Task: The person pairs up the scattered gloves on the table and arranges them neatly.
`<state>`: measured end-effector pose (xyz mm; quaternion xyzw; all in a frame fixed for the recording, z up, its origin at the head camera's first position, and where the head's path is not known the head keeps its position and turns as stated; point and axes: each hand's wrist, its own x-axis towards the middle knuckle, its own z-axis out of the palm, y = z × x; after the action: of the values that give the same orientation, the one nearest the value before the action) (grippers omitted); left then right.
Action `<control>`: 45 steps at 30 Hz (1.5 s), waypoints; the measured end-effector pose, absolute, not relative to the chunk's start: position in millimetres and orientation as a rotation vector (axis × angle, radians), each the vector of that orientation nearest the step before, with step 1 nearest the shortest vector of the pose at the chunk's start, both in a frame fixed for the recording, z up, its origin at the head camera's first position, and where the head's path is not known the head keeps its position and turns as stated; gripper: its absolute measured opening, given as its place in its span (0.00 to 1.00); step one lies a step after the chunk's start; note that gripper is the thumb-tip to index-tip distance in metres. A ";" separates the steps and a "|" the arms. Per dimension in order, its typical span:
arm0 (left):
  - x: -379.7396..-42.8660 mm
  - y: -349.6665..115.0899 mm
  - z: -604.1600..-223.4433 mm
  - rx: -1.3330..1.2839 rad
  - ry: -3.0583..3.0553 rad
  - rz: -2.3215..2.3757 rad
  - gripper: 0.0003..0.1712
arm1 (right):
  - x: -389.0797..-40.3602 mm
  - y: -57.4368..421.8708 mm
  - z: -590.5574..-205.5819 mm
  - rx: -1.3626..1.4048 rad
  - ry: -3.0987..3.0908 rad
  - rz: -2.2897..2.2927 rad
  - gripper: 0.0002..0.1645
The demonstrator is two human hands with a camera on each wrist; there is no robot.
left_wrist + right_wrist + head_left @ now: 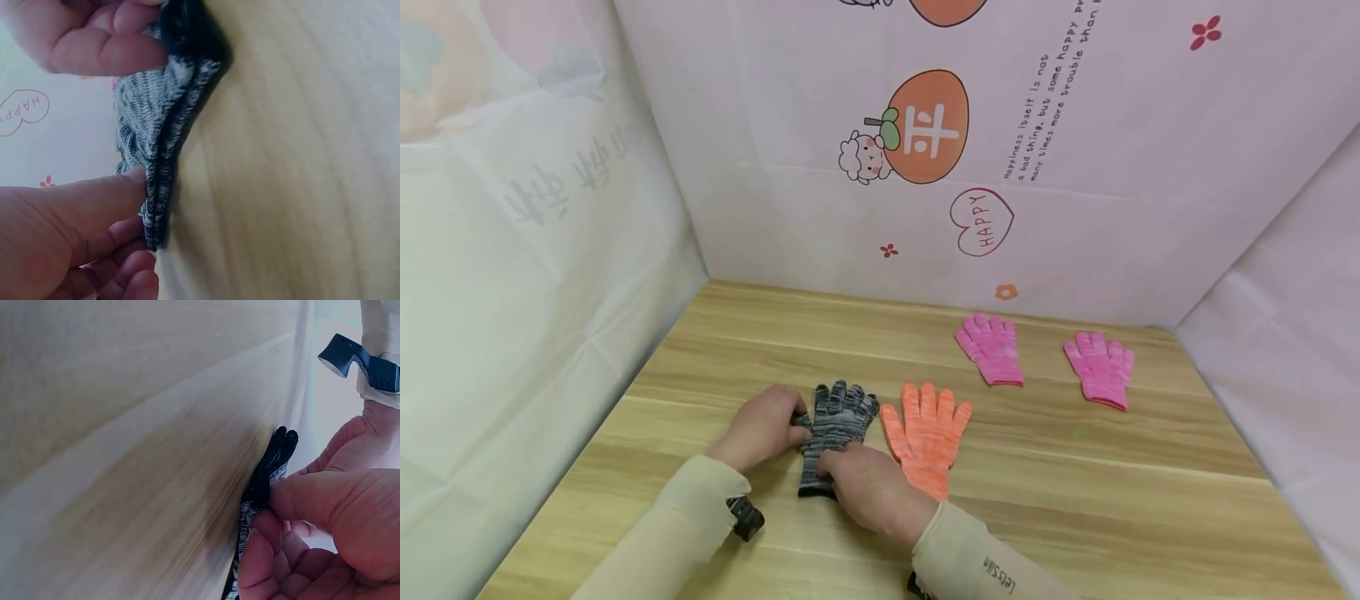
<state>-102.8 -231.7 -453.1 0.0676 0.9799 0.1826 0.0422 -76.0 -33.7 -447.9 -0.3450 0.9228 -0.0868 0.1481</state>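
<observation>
A grey-and-black knitted glove (837,425) lies palm down or up, I cannot tell which, with its fingers pointing away from me and its black cuff nearest. My left hand (765,429) pinches its left edge near the thumb. The right hand (876,490) grips the glove near its cuff. In the left wrist view, the knitted edge (164,144) stands slightly raised between both hands and shows two layers; whether these are one glove or two stacked cannot be told. The right wrist view shows thumb and fingers holding the dark cuff (257,487).
An orange glove (928,433) lies just right of the grey one, its cuff partly behind my right hand. Two pink gloves (992,348) (1101,369) lie apart at the back right of the wooden table (1060,500). Printed white cloth (790,167) walls the back and sides.
</observation>
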 end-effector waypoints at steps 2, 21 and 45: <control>-105.7 -232.4 -452.4 0.199 3.004 0.566 0.12 | -75.8 -34.3 -448.5 -0.987 2.653 -0.249 0.14; -150.1 -215.9 -453.5 0.037 2.976 0.524 0.20 | -74.2 -34.8 -452.2 -1.023 2.681 -0.243 0.13; -156.2 -215.2 -467.8 -0.045 3.009 0.586 0.07 | -74.2 -34.5 -451.4 -1.016 2.695 -0.231 0.13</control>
<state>-156.2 -215.2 -467.8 -0.0147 0.9807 0.1910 0.0377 -74.2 -34.5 -451.4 -0.3488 0.9253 -0.0794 0.1259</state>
